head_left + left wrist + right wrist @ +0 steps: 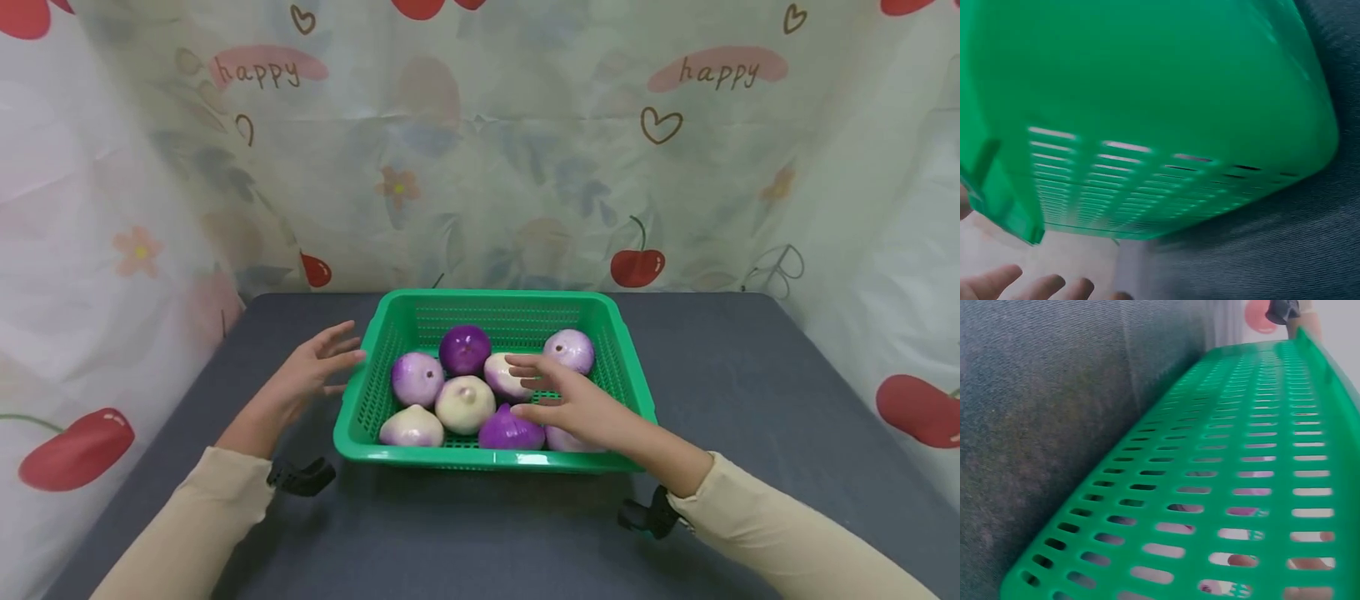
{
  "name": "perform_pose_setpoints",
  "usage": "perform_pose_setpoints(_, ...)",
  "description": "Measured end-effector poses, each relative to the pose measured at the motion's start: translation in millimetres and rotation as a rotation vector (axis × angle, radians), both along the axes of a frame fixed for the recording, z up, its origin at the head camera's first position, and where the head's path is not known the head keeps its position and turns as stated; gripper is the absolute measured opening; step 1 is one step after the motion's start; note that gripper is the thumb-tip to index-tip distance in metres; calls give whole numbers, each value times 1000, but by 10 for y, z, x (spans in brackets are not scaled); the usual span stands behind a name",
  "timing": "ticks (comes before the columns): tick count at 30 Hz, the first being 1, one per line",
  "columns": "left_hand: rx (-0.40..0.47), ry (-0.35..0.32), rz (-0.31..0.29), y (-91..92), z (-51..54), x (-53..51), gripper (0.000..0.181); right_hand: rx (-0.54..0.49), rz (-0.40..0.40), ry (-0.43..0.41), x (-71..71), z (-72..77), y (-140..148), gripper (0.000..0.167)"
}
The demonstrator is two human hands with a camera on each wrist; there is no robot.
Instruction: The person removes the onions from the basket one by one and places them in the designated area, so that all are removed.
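A green plastic basket with slotted walls stands on the dark table, holding several onions. One is deep purple, another bright purple, and a pale one lies between them. My left hand is at the basket's left rim with its fingers extended; whether it touches the rim I cannot tell. Over the right part of the basket my right hand reaches, fingers spread and nothing gripped, above a whitish onion. In the left wrist view, fingertips show beside the basket wall.
The dark table extends to both sides of the basket and in front of it. A printed curtain with cherries and hearts hangs behind and at the sides. Black straps with cameras sit on both wrists.
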State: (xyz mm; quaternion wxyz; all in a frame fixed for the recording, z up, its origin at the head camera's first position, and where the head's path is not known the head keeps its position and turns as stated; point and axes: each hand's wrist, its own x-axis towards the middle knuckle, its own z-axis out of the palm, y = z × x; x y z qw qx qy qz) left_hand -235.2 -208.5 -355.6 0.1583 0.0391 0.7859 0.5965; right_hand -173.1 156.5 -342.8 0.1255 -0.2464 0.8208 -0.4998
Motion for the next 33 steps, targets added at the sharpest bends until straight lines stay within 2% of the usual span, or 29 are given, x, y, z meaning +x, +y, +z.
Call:
perform_pose_setpoints(5, 84, -98, -11, -5, -58, -15, 84, 26, 39, -6, -50, -71, -29, 61)
perform_pose_setpoints(10, 140, -146, -27, -12, -126, -6, 82, 64, 42, -43, -65, -123, -46, 61)
perform_pose_setpoints(21, 314, -195, -75, -2, -274, -11, 74, 161, 69, -79, -72, -173, -66, 63)
perform_pose_setpoints(33, 391, -216, -105, -30, -343, -30, 70, 319, 54, -78, -98, -205, -102, 58)
